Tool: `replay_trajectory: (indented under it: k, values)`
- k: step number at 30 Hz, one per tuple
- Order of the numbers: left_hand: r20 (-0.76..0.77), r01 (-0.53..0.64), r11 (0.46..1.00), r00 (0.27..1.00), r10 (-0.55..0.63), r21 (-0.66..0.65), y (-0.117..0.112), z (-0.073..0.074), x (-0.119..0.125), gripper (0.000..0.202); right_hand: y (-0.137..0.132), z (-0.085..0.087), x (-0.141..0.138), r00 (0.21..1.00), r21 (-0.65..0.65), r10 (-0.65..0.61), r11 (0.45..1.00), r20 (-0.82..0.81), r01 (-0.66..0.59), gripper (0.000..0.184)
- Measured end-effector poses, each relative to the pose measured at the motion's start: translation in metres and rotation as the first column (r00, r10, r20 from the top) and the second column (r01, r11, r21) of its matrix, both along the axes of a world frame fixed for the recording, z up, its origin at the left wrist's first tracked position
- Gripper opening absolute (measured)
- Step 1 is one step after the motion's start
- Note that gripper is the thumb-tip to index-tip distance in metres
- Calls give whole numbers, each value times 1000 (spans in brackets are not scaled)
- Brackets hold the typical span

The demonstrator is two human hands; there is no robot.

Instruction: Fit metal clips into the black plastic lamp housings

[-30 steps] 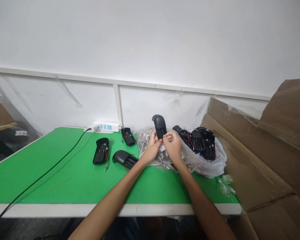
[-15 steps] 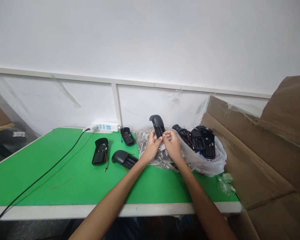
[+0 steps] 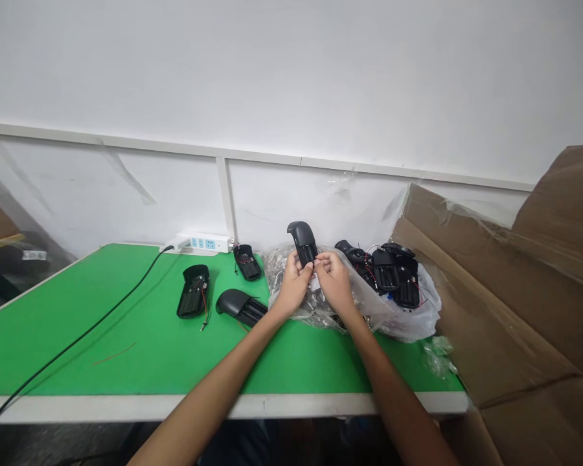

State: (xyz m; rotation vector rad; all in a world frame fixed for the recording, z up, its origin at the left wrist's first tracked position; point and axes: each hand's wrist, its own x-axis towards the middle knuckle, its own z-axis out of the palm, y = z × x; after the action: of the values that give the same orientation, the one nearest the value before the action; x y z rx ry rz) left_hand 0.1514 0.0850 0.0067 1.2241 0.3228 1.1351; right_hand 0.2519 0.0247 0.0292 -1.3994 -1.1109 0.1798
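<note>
A black plastic housing (image 3: 302, 237) with a curved top and long slots is held upright between both hands, above a clear plastic bag. My left hand (image 3: 294, 282) grips its lower left side, thumb on the front. Closed at its lower right edge is my right hand (image 3: 333, 278), fingertips pinched against the housing. Whether a small part sits under those fingertips I cannot tell. The clear bag (image 3: 279, 272) of small shiny parts lies just behind and below my hands. Left of my forearm, a similar black housing (image 3: 238, 305) rests on the green table mat (image 3: 150, 349).
Two more housings with loose wires, a nearer one (image 3: 193, 292) and a farther one (image 3: 247, 262), lie to the left. Several wired housings (image 3: 386, 268) are piled in a white bag (image 3: 425, 317). A power strip (image 3: 206, 243) with a black cable stands by the wall. Cardboard (image 3: 466, 291) borders the right.
The held housing has shifted very slightly left, and the camera view has moved a little. Both hands keep the same grip.
</note>
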Motion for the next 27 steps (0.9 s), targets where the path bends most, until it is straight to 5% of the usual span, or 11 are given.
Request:
replay_trajectory:
  k: [6, 13, 20, 27]
  values:
    - [-69, 0, 1000, 998, 0, -1, 6, 7, -8, 57, -2, 2, 2, 989, 49, 4, 999, 148, -11, 24]
    - [-148, 9, 1000, 989, -13, -30, 15, 15, -13, 53, -16, 13, 12, 842, -32, 130, 991, 523, -133, 20]
    - [-199, 4, 1000, 980, -4, 1, 13, 18, -16, 51, -18, 14, 15, 759, -71, 163, 986, 630, -153, 26]
    - [-158, 37, 999, 986, -42, -38, 13, 20, -19, 49, -15, 9, 9, 803, 24, 80, 993, 591, -116, 24]
